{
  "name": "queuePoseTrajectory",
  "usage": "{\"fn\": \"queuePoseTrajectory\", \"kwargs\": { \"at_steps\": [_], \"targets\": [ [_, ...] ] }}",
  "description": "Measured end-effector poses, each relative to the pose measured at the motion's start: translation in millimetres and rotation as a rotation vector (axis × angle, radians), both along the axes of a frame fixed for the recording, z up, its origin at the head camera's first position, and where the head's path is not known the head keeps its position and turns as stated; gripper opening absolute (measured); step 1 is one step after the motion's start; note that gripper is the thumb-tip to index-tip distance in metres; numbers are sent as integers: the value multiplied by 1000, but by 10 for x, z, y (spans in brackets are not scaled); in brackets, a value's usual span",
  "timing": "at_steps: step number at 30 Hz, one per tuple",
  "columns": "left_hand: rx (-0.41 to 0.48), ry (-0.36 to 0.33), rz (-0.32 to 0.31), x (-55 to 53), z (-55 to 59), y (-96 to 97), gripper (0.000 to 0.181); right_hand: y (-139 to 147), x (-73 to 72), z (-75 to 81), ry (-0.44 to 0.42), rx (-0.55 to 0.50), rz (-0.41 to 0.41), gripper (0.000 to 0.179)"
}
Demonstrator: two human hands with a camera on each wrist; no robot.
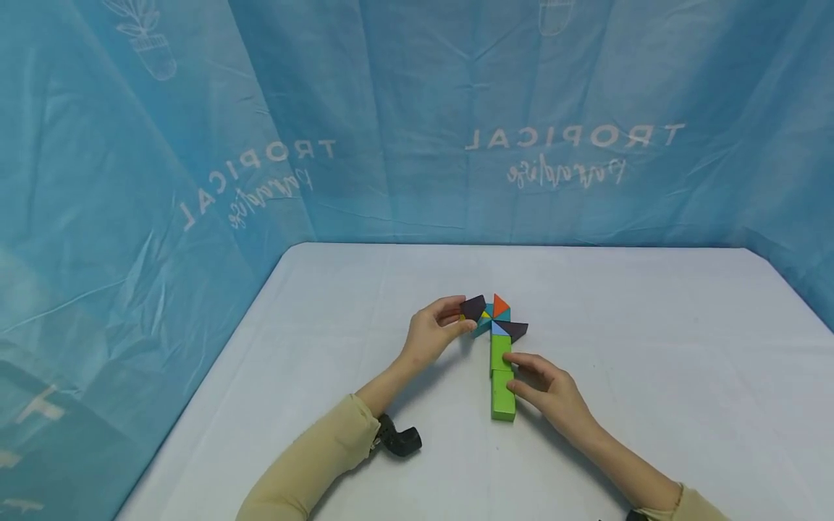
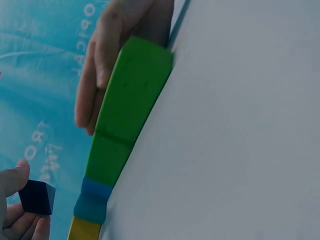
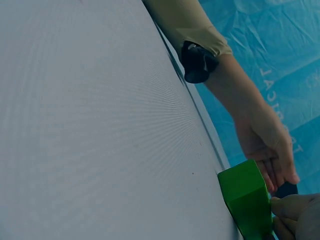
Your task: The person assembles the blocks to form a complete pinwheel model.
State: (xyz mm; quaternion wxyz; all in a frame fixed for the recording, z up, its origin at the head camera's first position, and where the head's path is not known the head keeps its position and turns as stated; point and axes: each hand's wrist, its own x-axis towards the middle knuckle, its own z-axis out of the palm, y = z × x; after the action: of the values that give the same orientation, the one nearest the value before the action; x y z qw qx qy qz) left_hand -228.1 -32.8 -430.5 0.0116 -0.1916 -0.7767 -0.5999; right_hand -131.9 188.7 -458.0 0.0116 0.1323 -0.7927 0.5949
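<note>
My left hand (image 1: pixel 435 334) pinches a dark block (image 1: pixel 473 307) between thumb and fingers, at the left side of a pinwheel-like group of blocks. In that group are an orange triangular block (image 1: pixel 499 305), teal pieces (image 1: pixel 482 327), a light blue triangle (image 1: pixel 499 330), some yellow, and a second dark block (image 1: pixel 515 331) jutting right. Two green blocks (image 1: pixel 502 394) run end to end toward me below it. The right hand (image 1: pixel 554 394) rests its fingertips and thumb along their right side, fingers loosely bent; the left wrist view shows those fingers beside the green blocks (image 2: pixel 127 95).
A white-covered table (image 1: pixel 651 325) lies beneath everything. Blue printed curtains (image 1: pixel 417 181) hang behind it and along the sides. A black wrist device (image 1: pixel 399 438) sits at the left sleeve's cuff.
</note>
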Motion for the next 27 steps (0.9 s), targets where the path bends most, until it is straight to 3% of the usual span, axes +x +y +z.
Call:
{"fn": "queuePoseTrajectory", "kwargs": {
  "at_steps": [3, 7, 14, 27],
  "targets": [
    [-23, 17, -24, 87, -29, 37, 53, -7, 8, 13, -7, -10, -1, 39],
    [-72, 88, -43, 161, -96, 58, 51, -13, 15, 16, -12, -14, 1, 40],
    [-183, 163, -34, 253, -179, 54, 53, -2, -5, -21, -5, 0, -1, 41],
    [-248, 138, -14, 295, -259, 69, 54, -14, 3, 9, -12, -9, -7, 41]
  ]
}}
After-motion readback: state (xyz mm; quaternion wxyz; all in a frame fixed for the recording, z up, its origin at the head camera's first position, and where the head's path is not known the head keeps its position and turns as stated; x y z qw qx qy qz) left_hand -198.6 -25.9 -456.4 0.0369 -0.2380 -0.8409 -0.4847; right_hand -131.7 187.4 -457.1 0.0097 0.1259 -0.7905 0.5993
